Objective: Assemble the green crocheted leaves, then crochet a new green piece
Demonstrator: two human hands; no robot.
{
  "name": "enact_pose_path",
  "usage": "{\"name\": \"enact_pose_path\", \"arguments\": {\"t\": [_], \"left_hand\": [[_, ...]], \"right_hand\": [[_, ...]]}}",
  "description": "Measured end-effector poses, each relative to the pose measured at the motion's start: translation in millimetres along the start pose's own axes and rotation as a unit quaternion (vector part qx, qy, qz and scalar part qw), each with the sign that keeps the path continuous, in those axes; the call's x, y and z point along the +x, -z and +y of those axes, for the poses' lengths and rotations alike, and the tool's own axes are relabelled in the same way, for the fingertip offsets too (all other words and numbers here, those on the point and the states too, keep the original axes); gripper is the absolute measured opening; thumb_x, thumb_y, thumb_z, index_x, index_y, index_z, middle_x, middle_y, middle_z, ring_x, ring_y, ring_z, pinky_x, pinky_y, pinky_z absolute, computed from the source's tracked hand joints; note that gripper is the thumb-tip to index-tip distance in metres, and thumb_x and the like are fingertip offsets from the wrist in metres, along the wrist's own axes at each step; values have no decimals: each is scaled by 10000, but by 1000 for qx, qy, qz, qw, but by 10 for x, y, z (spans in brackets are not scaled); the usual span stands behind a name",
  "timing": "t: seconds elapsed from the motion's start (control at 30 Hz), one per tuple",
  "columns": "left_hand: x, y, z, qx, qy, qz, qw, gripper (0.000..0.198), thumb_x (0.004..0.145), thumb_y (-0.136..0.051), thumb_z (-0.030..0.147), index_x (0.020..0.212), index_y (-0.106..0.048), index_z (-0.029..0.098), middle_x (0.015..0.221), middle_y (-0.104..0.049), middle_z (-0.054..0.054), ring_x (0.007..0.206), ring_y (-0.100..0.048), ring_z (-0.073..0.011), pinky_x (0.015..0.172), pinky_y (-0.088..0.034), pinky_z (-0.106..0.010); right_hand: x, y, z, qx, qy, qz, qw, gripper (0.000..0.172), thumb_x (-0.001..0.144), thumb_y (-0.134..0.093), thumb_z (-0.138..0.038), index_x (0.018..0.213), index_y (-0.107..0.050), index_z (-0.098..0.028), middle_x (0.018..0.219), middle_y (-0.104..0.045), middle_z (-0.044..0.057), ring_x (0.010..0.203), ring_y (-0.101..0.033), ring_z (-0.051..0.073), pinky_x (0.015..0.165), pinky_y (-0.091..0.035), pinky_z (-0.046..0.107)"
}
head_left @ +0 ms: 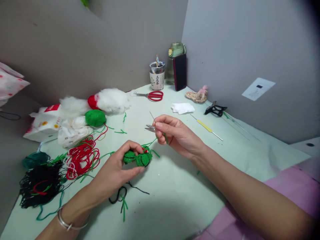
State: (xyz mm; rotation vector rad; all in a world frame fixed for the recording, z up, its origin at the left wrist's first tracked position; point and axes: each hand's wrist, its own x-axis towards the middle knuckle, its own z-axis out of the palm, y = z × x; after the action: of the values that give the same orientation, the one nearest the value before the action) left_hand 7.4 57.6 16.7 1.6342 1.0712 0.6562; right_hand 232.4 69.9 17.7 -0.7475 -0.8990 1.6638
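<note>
Between the fingers and thumb of my left hand (118,161) is a small green crocheted piece (143,160) with black lines and a bit of red. My right hand (170,131) pinches a thin needle (152,116) that points up and to the left. Green yarn (153,142) runs from the crocheted piece to my right hand, and a short green tail hangs beside the piece. Just behind my right fingertips lie the pointed metal blades of a small cutting tool (150,128); the rest of it is hidden by the hand.
On the left are a red yarn tangle (82,158), black yarn (41,183), a green ball (95,118) and white stuffing (112,100). Red-handled scissors (155,96), a pen cup (157,80) and a phone (180,72) stand or lie behind. A yellow-handled crochet hook (204,125) lies right.
</note>
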Motion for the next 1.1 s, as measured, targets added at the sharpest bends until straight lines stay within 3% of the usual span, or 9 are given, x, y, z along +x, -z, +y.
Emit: {"name": "enact_pose_path", "arguments": {"t": [0.23,0.37,0.5,0.6,0.77,0.9,1.1], "left_hand": [[-17,-52,-16,84,-112,31,990,213,805,-767,215,992,-707,297,937,-682,-27,901,-620,-237,830,-468,-333],[-33,4,18,47,-43,17,998,200,836,-758,314,1036,-766,305,1003,-752,-43,916,-661,-262,840,-490,-342],[-3,78,2,-30,-24,58,998,181,806,-785,402,943,-807,286,1065,-753,-59,1040,-651,-293,914,-489,-342],[23,114,-21,-129,-6,86,988,217,835,-761,441,959,-803,268,1087,-737,-53,1087,-623,-264,942,-470,-300],[42,108,22,-284,53,67,955,232,948,-633,453,982,-772,270,958,-717,-24,883,-625,-196,763,-513,-266],[46,78,77,-324,85,94,938,182,921,-692,380,1024,-773,255,872,-699,-7,760,-607,-144,630,-512,-201],[28,55,81,-322,124,91,934,311,871,-751,443,1108,-763,243,932,-735,-28,785,-655,-140,653,-551,-182]], "right_hand": [[5,8,4,10,-2,4,1000,193,784,-830,-322,857,-698,-201,625,-639,-63,518,-537,57,517,-390,192],[17,17,-8,10,2,21,1000,224,758,-852,-337,840,-695,-199,619,-630,-67,522,-529,56,522,-393,193],[28,16,-7,10,1,26,1000,243,736,-868,-342,837,-698,-200,618,-625,-71,518,-518,53,510,-382,191],[18,4,-9,0,-3,21,1000,207,767,-841,-334,834,-702,-196,620,-625,-67,519,-521,51,518,-387,190],[-5,-31,-5,-21,-6,3,1000,196,770,-837,-328,812,-709,-186,612,-614,-62,515,-510,49,527,-394,189],[-16,-57,24,-60,4,-8,998,192,776,-830,-341,792,-725,-180,627,-605,-50,539,-513,62,537,-400,205],[-29,-80,54,-108,21,-11,994,186,774,-827,-345,767,-737,-183,683,-578,-46,584,-498,72,572,-407,229]]}}
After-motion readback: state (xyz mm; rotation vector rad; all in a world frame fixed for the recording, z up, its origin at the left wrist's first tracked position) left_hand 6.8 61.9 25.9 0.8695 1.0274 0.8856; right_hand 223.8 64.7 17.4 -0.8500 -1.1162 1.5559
